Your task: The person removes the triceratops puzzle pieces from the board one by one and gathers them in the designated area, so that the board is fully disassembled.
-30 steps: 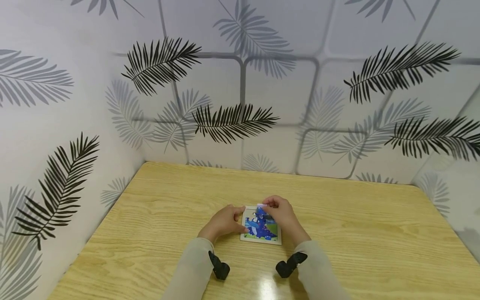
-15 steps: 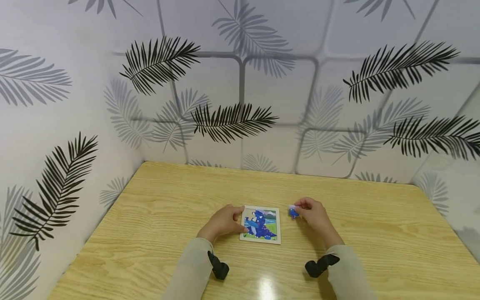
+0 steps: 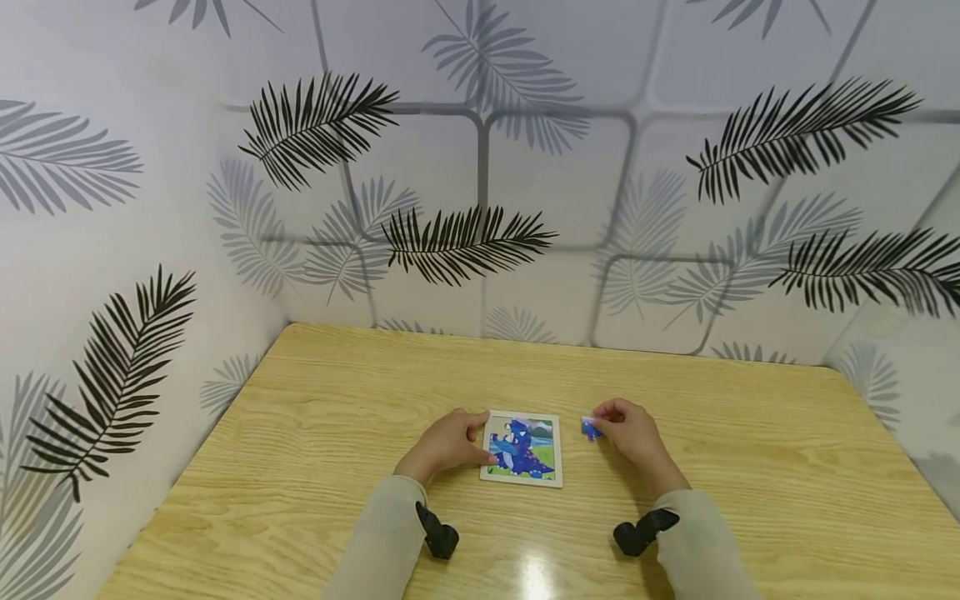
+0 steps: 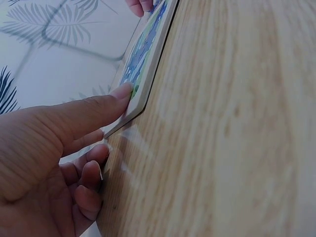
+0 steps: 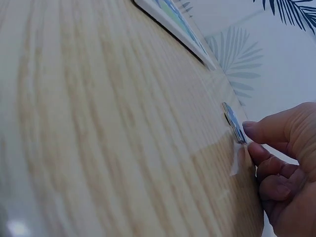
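A square jigsaw puzzle [image 3: 557, 467] in a pale frame lies flat on the table, its picture a blue dinosaur on green ground. My left hand [image 3: 442, 446] holds it at its left side; in the left wrist view the thumb [image 4: 116, 96] presses on the near corner and the other fingers curl beside the edge. A pale patch shows at the picture's upper left. To the right of the frame, my right hand [image 3: 630, 433] pinches a blue puzzle piece [image 3: 589, 428] between thumb and finger. The right wrist view has this piece [image 5: 231, 118] close to the tabletop; contact is hard to tell.
The wood-grain table [image 3: 360, 392] reaches back to a wall [image 3: 555, 183] with leaf prints. Another patterned wall [image 3: 97, 250] rises at the left. Black cameras are strapped to the left wrist [image 3: 441, 540] and right wrist [image 3: 636, 537].
My right hand has carried the puzzle piece from over the puzzle's upper part to the right of the frame, mostly in the first half second. The left hand stays at the frame.
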A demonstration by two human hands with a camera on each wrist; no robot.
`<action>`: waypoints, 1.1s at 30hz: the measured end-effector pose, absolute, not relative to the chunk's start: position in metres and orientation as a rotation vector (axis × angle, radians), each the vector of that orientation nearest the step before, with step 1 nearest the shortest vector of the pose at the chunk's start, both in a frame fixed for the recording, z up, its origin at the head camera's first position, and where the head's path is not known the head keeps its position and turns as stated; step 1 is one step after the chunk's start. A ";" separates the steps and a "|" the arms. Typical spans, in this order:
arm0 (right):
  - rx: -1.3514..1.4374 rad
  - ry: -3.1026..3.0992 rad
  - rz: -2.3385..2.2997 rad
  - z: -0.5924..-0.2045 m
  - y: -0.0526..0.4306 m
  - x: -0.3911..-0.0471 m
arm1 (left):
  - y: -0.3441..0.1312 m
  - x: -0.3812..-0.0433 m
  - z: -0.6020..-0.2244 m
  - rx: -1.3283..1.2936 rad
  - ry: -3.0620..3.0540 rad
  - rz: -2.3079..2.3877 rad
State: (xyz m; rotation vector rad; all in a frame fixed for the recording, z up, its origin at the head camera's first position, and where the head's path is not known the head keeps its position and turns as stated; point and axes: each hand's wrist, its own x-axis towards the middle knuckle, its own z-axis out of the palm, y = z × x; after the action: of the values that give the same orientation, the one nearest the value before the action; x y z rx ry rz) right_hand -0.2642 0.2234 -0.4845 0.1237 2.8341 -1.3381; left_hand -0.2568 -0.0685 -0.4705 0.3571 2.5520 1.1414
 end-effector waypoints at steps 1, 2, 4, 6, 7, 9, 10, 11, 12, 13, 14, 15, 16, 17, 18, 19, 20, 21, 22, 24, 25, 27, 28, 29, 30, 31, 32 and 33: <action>0.128 2.832 -1.338 -0.485 0.223 -0.264 | -0.069 -0.257 -0.470 0.356 2.552 1.141; 0.133 2.831 -1.338 -0.485 0.224 -0.264 | -0.069 -0.257 -0.470 0.356 2.553 1.140; 0.143 2.828 -1.342 -0.485 0.224 -0.264 | -0.069 -0.257 -0.471 0.355 2.552 1.137; 0.151 2.826 -1.344 -0.485 0.224 -0.264 | -0.069 -0.258 -0.471 0.355 2.553 1.137; 0.154 2.825 -1.344 -0.485 0.224 -0.264 | -0.070 -0.259 -0.472 0.354 2.552 1.138; 0.157 2.823 -1.350 -0.485 0.224 -0.264 | -0.070 -0.259 -0.472 0.354 2.549 1.138; 0.157 2.824 -1.352 -0.484 0.224 -0.264 | -0.070 -0.259 -0.472 0.352 2.548 1.138; 0.157 2.825 -1.353 -0.484 0.224 -0.264 | -0.070 -0.258 -0.471 0.350 2.548 1.138; 0.156 2.825 -1.357 -0.484 0.223 -0.264 | -0.070 -0.258 -0.471 0.347 2.547 1.138; 0.153 2.827 -1.358 -0.484 0.224 -0.264 | -0.070 -0.258 -0.471 0.343 2.547 1.140; 0.152 2.828 -1.362 -0.484 0.224 -0.264 | -0.070 -0.258 -0.470 0.339 2.548 1.139; 0.152 2.828 -1.365 -0.483 0.223 -0.263 | -0.069 -0.258 -0.470 0.334 2.549 1.139; 0.154 2.824 -1.371 -0.483 0.223 -0.263 | -0.069 -0.258 -0.471 0.328 2.547 1.143; 0.152 2.819 -1.376 -0.483 0.223 -0.263 | -0.069 -0.257 -0.471 0.323 2.545 1.144; 0.156 2.811 -1.383 -0.483 0.223 -0.262 | -0.069 -0.257 -0.471 0.320 2.544 1.143; 0.158 2.810 -1.387 -0.482 0.222 -0.262 | -0.069 -0.257 -0.472 0.318 2.542 1.141; 0.168 2.802 -1.395 -0.481 0.221 -0.262 | -0.069 -0.257 -0.472 0.318 2.541 1.138; 0.171 2.799 -1.402 -0.480 0.220 -0.261 | -0.069 -0.257 -0.473 0.318 2.539 1.135; 0.164 2.799 -1.411 -0.479 0.219 -0.262 | -0.070 -0.257 -0.473 0.318 2.543 1.128; 0.144 2.797 -1.432 -0.475 0.214 -0.263 | -0.070 -0.257 -0.474 0.312 2.554 1.114; 0.131 2.799 -1.440 -0.472 0.212 -0.263 | -0.071 -0.257 -0.474 0.312 2.560 1.109; 0.098 2.803 -1.456 -0.467 0.205 -0.264 | -0.071 -0.257 -0.473 0.315 2.566 1.111; 0.079 2.805 -1.462 -0.464 0.202 -0.264 | -0.071 -0.257 -0.472 0.320 2.567 1.112; 0.068 2.802 -1.465 -0.462 0.199 -0.264 | -0.071 -0.257 -0.472 0.320 2.563 1.117; 0.053 2.805 -1.458 -0.460 0.196 -0.264 | -0.070 -0.258 -0.471 0.326 2.559 1.122; 0.037 2.807 -1.456 -0.459 0.192 -0.264 | -0.070 -0.258 -0.471 0.330 2.556 1.124; 0.021 2.807 -1.455 -0.458 0.189 -0.264 | -0.070 -0.258 -0.470 0.331 2.551 1.131; 0.004 2.806 -1.449 -0.457 0.185 -0.264 | -0.069 -0.258 -0.470 0.330 2.548 1.135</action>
State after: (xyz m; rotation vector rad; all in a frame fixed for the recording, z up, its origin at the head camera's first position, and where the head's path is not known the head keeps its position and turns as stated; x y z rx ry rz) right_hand -0.2642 0.1852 -0.4570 0.0038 2.8057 -1.4495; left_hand -0.2576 -0.0693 -0.4700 0.3302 2.5476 1.1351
